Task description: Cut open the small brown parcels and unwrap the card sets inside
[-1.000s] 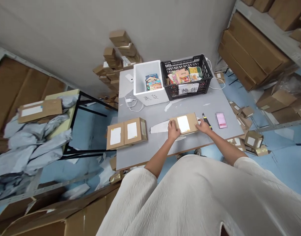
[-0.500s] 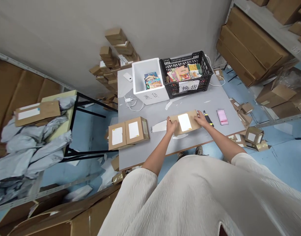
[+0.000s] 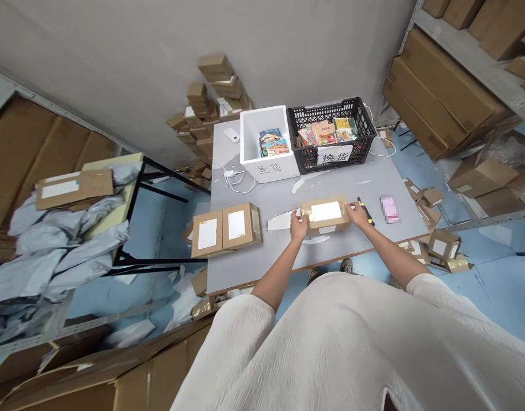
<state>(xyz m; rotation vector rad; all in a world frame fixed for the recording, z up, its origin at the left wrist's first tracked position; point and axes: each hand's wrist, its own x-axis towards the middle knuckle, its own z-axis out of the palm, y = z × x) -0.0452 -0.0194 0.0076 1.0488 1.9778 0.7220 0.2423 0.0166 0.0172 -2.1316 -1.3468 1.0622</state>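
Note:
Between my two hands is a cardboard box (image 3: 325,213) with a white label and shiny tape on its upper face. My left hand (image 3: 299,224) grips its left end, and my right hand (image 3: 357,214) grips the right end. A black and yellow utility knife (image 3: 365,210) lies just beyond my right hand. To the left, two cardboard boxes (image 3: 226,229) with white labels stand side by side on the grey table (image 3: 236,271). A flat white strip (image 3: 283,221) lies beside my left hand.
At the table's back stand a white foam box (image 3: 271,168) and a black plastic crate (image 3: 331,157), both with books inside. A pink, blurred-out item (image 3: 389,209) lies at the right. Grey parcels (image 3: 65,245) cover a side table, and cartons (image 3: 442,91) fill the right shelf.
The box between my hands has turned over, so a taped, labelled face is now up. The view has shifted slightly; the other things on the table stay in place.

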